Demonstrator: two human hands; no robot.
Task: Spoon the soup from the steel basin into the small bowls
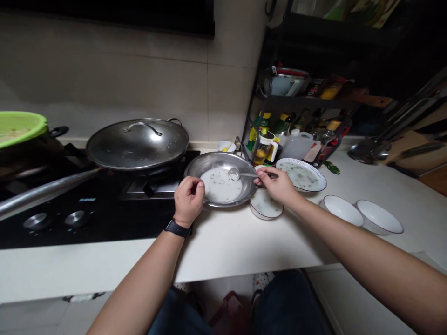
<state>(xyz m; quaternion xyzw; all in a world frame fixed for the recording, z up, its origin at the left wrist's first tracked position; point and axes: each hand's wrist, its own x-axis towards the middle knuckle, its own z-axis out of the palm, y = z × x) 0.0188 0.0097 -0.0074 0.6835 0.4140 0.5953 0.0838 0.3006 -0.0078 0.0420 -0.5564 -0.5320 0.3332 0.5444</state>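
A wide stainless steel basin (249,179) on the counter holds a milky white liquid (221,186) flecked with small dark bits. My left hand (188,197), with a dark watch at the wrist, is closed at the basin's near left rim and appears to grip it. Between the fingers of my right hand (277,184) is the handle of a metal ladle (234,174), whose bowl is over the liquid. Just below my right hand stands a small bowl (266,211) of similar liquid, partly covered by that hand.
Behind my right hand is a patterned serving bowl (319,182) of the same liquid. Two white bowls (344,210) stand to its right. A lidded wok (139,144) with a long handle sits on the stove (115,214). A rack (310,103) holds bottles and jars.
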